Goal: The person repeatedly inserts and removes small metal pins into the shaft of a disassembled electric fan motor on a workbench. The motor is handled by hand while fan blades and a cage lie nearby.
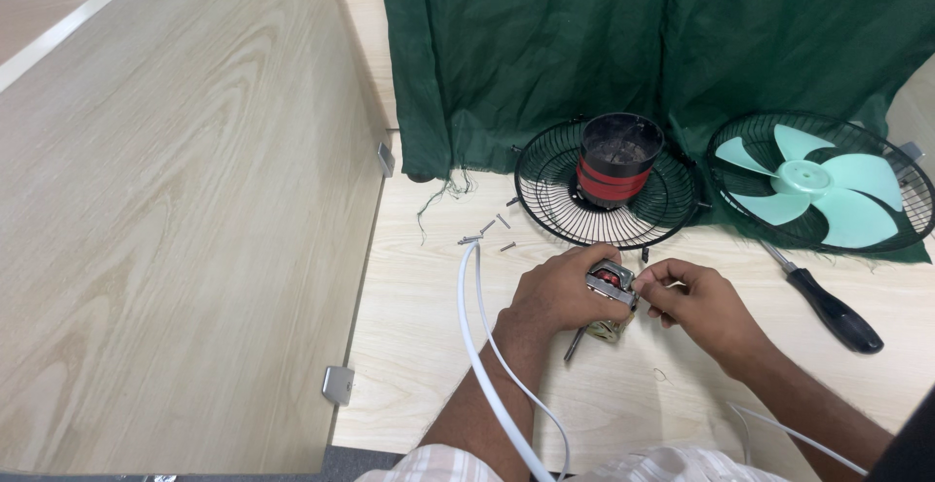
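- Table (438, 346): pale wood surface, with a green cloth (584, 54) draped at the back.
- Fan blade (808, 185): mint green, lying in a black wire guard at right.
- Second wire guard (555, 200): black, carrying a dark housing with red bands (616, 163).
- Screwdriver (823, 302): black handle, right of the hands.
- Left hand (555, 292): closed around a small metal motor (610, 287) at table centre.
- Right hand (696, 302): fingertips pinched at the motor's edge.
- White cable (482, 346): runs past the left wrist.
- Loose screws (492, 231): near the cable end.
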